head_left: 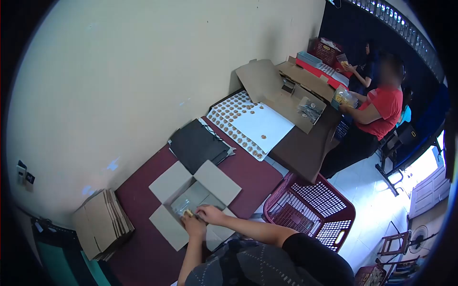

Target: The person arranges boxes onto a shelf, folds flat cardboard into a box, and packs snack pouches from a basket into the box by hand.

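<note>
An open cardboard box (217, 186) with its flaps folded out stands on the dark red table in front of me. Both hands reach over its near side. My left hand (192, 225) is closed around a clear plastic package (182, 208) with a small yellowish part (189, 213) at my fingers. Just to the right, my right hand (211, 215) has its fingers curled against the package's near end. What its fingertips grip is too small to tell. The lower part of the box's inside is hidden by my hands.
Flattened cardboard boxes (102, 224) are stacked at left. Dark folders (198, 145) and a white sheet with round stickers (260, 128) lie beyond. A maroon plastic basket (341, 205) stands right. Two people work farther back, one in a red shirt (384, 112) holding a bag.
</note>
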`<move>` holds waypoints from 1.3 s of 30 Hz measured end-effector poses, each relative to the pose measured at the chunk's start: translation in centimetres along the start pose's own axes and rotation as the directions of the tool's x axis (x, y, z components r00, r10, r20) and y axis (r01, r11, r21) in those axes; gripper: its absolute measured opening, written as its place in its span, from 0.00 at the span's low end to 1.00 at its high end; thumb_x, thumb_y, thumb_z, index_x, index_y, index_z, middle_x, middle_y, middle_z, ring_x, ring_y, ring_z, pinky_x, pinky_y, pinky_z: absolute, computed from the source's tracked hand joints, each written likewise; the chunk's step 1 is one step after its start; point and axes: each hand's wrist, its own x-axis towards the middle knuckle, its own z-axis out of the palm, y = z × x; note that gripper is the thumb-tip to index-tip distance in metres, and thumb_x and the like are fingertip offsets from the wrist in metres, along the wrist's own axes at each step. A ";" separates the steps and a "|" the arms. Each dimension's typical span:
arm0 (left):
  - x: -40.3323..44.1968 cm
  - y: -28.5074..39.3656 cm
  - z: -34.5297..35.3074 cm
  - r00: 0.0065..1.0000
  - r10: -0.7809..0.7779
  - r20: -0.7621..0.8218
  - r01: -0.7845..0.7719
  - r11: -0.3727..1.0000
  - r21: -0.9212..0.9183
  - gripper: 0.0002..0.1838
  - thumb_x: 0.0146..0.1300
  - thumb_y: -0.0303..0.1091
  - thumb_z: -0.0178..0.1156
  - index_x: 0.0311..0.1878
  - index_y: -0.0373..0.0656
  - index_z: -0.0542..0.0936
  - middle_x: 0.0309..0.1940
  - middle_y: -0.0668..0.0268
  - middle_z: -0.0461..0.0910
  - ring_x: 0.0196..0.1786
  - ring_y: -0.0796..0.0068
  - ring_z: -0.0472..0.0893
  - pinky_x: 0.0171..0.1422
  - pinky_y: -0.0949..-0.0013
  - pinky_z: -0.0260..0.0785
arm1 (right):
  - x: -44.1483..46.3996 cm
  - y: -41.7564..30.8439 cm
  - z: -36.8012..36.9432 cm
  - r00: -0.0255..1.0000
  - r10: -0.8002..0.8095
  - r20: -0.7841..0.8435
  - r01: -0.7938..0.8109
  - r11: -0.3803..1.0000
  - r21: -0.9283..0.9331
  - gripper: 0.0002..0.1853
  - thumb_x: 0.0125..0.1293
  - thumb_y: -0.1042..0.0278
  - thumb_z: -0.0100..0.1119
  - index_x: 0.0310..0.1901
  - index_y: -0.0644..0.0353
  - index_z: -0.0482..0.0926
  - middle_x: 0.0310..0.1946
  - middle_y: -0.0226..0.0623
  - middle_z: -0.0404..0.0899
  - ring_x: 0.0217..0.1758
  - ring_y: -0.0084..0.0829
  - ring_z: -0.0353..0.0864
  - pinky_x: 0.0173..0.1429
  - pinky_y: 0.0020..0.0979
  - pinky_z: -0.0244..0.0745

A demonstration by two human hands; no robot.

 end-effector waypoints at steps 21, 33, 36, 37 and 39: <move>-0.4 11.8 -3.0 0.854 0.465 -0.233 -0.519 0.799 -0.305 0.20 0.53 0.22 0.51 0.52 0.42 0.72 0.61 0.47 0.60 0.64 0.45 0.59 0.68 0.52 0.52 | -16.5 1.5 -14.6 0.814 0.314 -0.489 -0.253 0.949 0.188 0.11 0.58 0.80 0.49 0.40 0.63 0.79 0.33 0.40 0.79 0.34 0.30 0.79 0.39 0.28 0.73; -7.9 25.7 4.6 0.468 0.876 0.116 -0.803 0.477 -0.357 0.33 0.56 0.41 0.57 0.66 0.52 0.62 0.68 0.46 0.45 0.71 0.38 0.42 0.67 0.31 0.28 | -33.1 0.7 -13.9 0.316 0.513 -0.798 -0.464 0.817 0.343 0.12 0.61 0.73 0.54 0.47 0.62 0.75 0.41 0.40 0.71 0.44 0.32 0.77 0.46 0.29 0.73; -8.8 26.0 5.7 0.465 0.864 0.190 -0.742 0.498 -0.449 0.36 0.55 0.42 0.58 0.67 0.52 0.59 0.69 0.46 0.43 0.71 0.39 0.40 0.66 0.31 0.27 | -34.8 0.3 -12.4 0.238 0.503 -0.831 -0.455 0.813 0.362 0.13 0.61 0.70 0.55 0.48 0.62 0.75 0.39 0.40 0.73 0.43 0.31 0.76 0.45 0.29 0.73; -8.6 26.4 6.2 0.436 0.878 0.198 -0.748 0.476 -0.463 0.36 0.55 0.42 0.58 0.67 0.52 0.59 0.69 0.46 0.43 0.71 0.39 0.40 0.66 0.31 0.27 | -35.7 0.5 -12.2 0.221 0.562 -0.797 -0.415 0.794 0.445 0.14 0.62 0.70 0.56 0.50 0.61 0.74 0.41 0.38 0.74 0.43 0.28 0.76 0.46 0.29 0.72; -8.5 26.5 7.2 0.448 0.866 0.221 -0.714 0.495 -0.495 0.37 0.56 0.44 0.57 0.69 0.52 0.56 0.69 0.46 0.41 0.71 0.40 0.39 0.66 0.30 0.27 | -36.9 -1.3 -11.7 0.157 0.680 -0.716 -0.331 0.719 0.611 0.16 0.62 0.69 0.56 0.52 0.60 0.73 0.41 0.35 0.76 0.42 0.23 0.75 0.47 0.26 0.71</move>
